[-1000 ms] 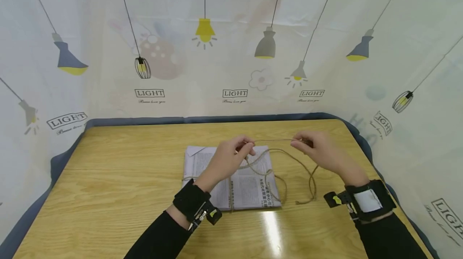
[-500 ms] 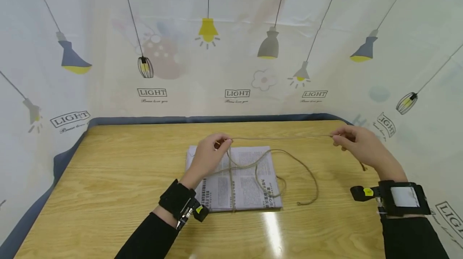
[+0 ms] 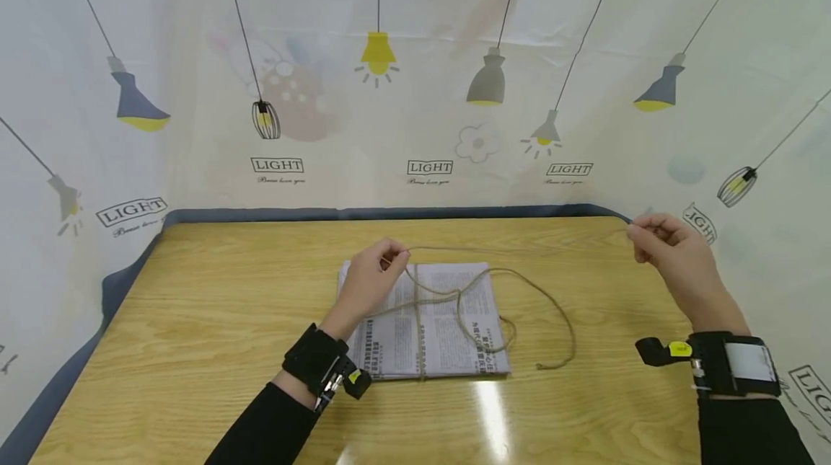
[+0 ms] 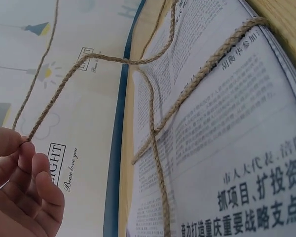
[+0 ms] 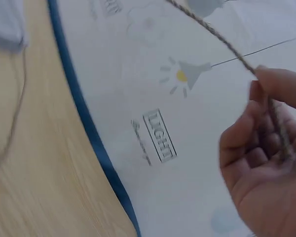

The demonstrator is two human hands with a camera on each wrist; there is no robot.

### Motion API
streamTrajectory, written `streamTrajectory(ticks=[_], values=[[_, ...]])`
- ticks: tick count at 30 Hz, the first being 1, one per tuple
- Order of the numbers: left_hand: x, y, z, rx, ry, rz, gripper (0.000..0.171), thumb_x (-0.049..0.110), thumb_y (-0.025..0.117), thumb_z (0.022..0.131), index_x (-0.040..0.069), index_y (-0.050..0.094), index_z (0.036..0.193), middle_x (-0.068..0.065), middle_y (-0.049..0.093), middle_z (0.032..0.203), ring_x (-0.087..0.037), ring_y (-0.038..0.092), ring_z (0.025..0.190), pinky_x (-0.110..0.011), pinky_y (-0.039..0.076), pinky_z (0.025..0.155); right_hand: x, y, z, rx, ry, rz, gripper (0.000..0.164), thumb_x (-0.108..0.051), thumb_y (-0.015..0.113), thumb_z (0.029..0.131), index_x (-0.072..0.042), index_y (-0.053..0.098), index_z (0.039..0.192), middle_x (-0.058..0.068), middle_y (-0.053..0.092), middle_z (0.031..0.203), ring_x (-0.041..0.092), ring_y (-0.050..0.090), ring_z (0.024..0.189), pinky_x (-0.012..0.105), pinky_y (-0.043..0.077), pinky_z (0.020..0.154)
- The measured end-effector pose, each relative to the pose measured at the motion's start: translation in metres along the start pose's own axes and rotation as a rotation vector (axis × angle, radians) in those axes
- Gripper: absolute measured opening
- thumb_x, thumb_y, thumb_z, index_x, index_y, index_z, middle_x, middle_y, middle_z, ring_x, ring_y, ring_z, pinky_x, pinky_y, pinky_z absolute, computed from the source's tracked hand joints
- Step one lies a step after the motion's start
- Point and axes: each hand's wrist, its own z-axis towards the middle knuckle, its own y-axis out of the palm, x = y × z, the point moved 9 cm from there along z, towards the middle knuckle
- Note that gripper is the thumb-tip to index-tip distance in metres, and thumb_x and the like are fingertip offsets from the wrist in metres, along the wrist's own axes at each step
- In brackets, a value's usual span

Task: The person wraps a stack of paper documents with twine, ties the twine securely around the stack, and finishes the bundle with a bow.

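A flat stack of newspapers [image 3: 448,321] lies on the table, with brown twine [image 4: 207,69] running across it both ways. Above the stack's far left part, my left hand [image 3: 373,281] pinches the twine between thumb and forefinger. From there one stretch runs nearly level to my right hand [image 3: 678,267], raised over the table's far right corner. That hand pinches the twine near its end, and a short tail lies against the palm in the right wrist view. Another length of twine [image 3: 571,328] loops over the papers and onto the wood to their right.
The wooden table [image 3: 214,321] reaches to both sides of the stack. Behind it hangs a pale cloth [image 3: 337,191] printed with lamps, with a dark blue band [image 3: 260,215] along the table's far edge.
My right hand has moved far to the right and slightly up, drawing out the twine between the hands. My left hand has shifted left, still pinching the twine.
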Motion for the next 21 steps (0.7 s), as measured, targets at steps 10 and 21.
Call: streamTrajectory(ticks=[10, 21], values=[[-0.009, 0.01, -0.003, -0.073, -0.056, 0.031, 0.015, 0.028, 0.054, 0.098, 0.018, 0.064, 0.101, 0.001, 0.06, 0.087, -0.015, 0.055, 0.078, -0.034, 0.046, 0.07, -0.025, 0.035, 0.007, -0.226, -0.217, 0.861, 0.033, 0.011, 0.032, 0.098, 0.01, 0.062, 0.111, 0.014, 0.063, 0.096, 0.022, 0.047, 0.076, 0.029, 0.045, 0.068], [-0.008, 0.034, -0.009, -0.249, 0.049, 0.084, 0.013, 0.023, 0.056, 0.097, 0.017, 0.066, 0.103, 0.004, 0.063, 0.092, -0.012, 0.056, 0.084, -0.035, 0.048, 0.077, -0.047, 0.084, 0.017, -0.403, -0.197, 1.051, 0.037, -0.013, 0.026, 0.103, 0.006, 0.057, 0.11, 0.019, 0.067, 0.102, 0.029, 0.063, 0.099, 0.037, 0.046, 0.098]])
